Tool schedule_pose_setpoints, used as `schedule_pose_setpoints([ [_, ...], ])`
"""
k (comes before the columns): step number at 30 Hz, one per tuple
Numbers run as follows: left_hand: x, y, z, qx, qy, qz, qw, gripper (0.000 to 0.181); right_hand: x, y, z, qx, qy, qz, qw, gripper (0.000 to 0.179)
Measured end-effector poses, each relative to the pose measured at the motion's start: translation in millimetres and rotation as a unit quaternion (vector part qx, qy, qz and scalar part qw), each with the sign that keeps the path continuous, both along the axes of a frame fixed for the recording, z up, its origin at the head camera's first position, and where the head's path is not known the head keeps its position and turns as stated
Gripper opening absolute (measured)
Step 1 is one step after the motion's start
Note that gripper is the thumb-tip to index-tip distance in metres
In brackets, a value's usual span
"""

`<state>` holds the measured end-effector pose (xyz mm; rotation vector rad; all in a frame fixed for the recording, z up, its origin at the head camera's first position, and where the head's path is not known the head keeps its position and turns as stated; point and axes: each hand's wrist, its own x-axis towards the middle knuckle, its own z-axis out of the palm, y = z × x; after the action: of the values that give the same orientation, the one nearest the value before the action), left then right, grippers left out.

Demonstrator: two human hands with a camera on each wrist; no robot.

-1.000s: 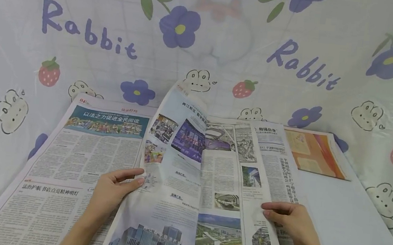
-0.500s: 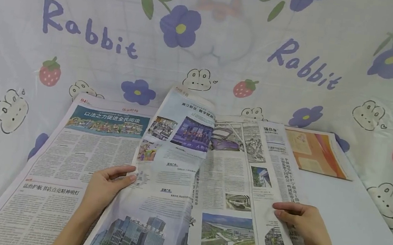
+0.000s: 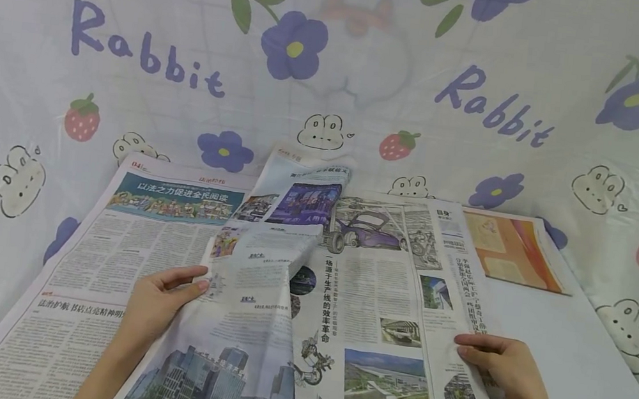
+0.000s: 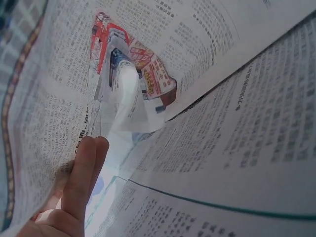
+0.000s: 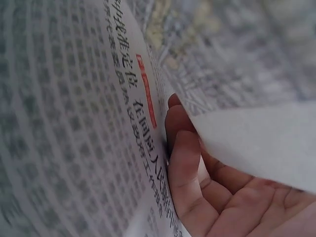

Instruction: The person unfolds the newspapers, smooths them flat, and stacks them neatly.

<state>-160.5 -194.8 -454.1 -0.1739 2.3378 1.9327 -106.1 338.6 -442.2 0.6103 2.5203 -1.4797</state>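
Note:
A newspaper spread stands partly raised between my two hands in the head view. My left hand (image 3: pixel 156 302) pinches the outer edge of its left leaf (image 3: pixel 253 318), which carries a photo of tall buildings and buckles along a crease in its upper part. The right leaf (image 3: pixel 379 295), showing a purple car and several photos, has its outer edge pinched by my right hand (image 3: pixel 505 368). In the left wrist view, two extended fingers (image 4: pixel 86 170) lie against the back of the paper. Curled fingers (image 5: pixel 185 153) hold the sheet's edge in the right wrist view.
Another newspaper page (image 3: pixel 171 243) lies flat at the left under the raised leaf. An orange printed sheet (image 3: pixel 517 250) lies at the back right on the white table (image 3: pixel 570 358). Behind hangs a white curtain (image 3: pixel 368 56) with rabbits, flowers and strawberries.
My left hand has moved left and slightly down, my right hand right. The leaves have spread apart, uncovering more of the right leaf near the fold, and the left leaf has creased across its upper part.

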Motion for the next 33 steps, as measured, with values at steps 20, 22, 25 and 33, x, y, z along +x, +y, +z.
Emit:
schedule_pose_setpoints([
  [20,0.3,-11.7,-0.9,-0.01,0.011,0.026,0.9996,0.056,1.0,13.0,-0.9,-0.021,-0.014,-0.037,0.999,0.024],
  [22,0.3,-12.3,-0.3,-0.013,0.013,0.028,0.9994,0.055,0.9,15.0,-0.9,-0.013,-0.017,-0.039,0.999,0.026],
  [25,0.2,-13.0,1.3,-0.018,0.015,0.03,0.9993,0.055,0.7,17.8,-0.8,-0.003,-0.021,-0.044,0.9988,0.029],
  [33,-0.5,-15.4,5.1,-0.009,0.012,0.037,0.9992,0.054,1.7,19.2,-0.9,-0.009,-0.019,-0.051,0.9985,0.029],
])
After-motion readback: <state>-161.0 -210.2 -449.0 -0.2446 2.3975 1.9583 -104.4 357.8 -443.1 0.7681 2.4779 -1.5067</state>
